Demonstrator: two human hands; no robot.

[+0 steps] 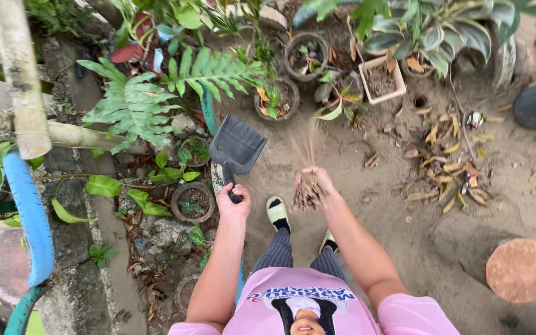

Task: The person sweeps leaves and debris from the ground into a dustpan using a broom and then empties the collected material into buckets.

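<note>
Fingers of the left hand [232, 205] clench the handle of a dark dustpan [236, 149], its tray held off the ground just left of the broom. Right of it, the right hand [315, 181] grips a bundled stick broom [309, 162], bristles fanned toward the pots. Farther right of the broom, dry leaves [445, 167] lie scattered on the dirt. Sweeping looks under way; gathering likely calls for reaching the broom over to those leaves.
</note>
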